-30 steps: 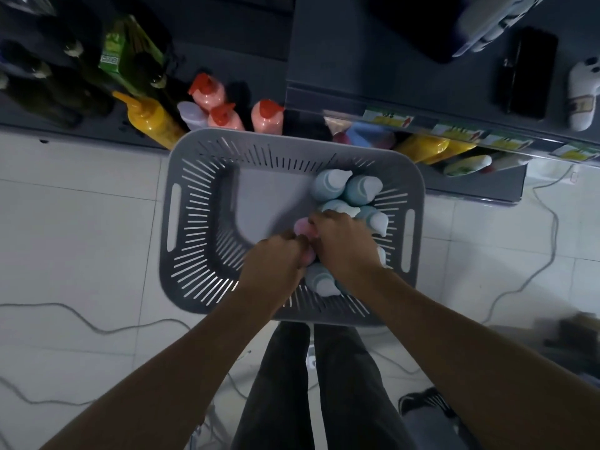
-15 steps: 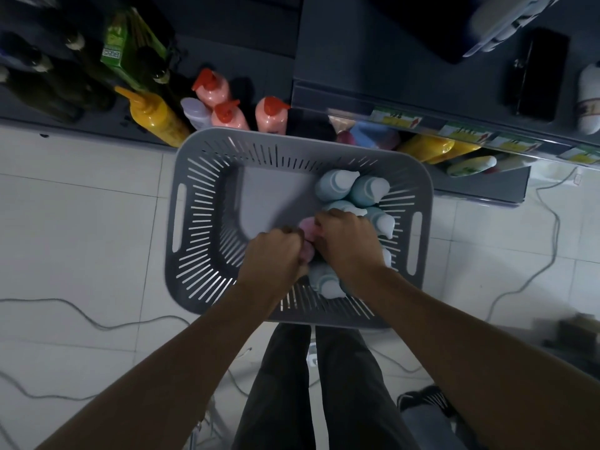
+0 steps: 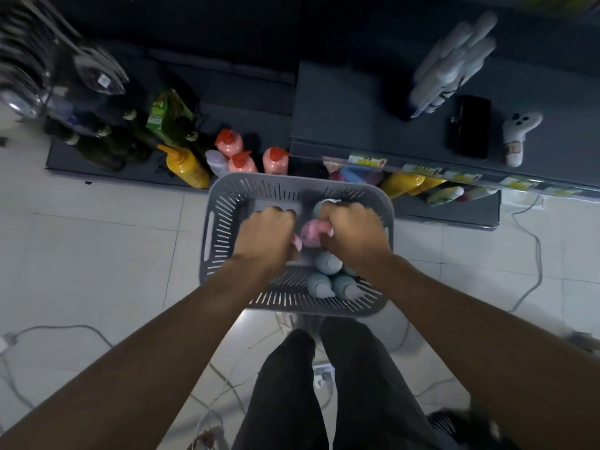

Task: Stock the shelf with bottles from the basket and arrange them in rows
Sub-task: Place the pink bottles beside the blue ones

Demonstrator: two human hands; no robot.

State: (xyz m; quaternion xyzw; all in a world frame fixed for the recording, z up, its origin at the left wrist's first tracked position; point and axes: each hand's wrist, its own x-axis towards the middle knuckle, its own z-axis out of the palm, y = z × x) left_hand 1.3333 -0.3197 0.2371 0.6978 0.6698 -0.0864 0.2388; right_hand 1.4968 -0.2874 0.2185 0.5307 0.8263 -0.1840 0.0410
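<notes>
A grey slotted basket (image 3: 220, 222) stands on the tiled floor in front of the dark shelf (image 3: 357, 125). Both hands hover above it. My right hand (image 3: 354, 232) grips a pink bottle (image 3: 310, 234) lifted over the basket. My left hand (image 3: 266, 237) is curled around another pink bottle (image 3: 296, 243), mostly hidden under the fist. Several pale blue bottles (image 3: 328, 280) lie in the basket's right side.
On the low shelf to the left stand peach bottles with red caps (image 3: 242, 157), a yellow squeeze bottle (image 3: 186, 167) and dark glass bottles (image 3: 97, 141). Yellow bottles (image 3: 406, 183) lie under the right shelf. Cables (image 3: 532, 254) run over the floor. My legs (image 3: 324, 384) are below.
Both hands have risen out of the basket, each carrying a pink bottle. The view has pulled back and tilted up, showing more of the shelf.
</notes>
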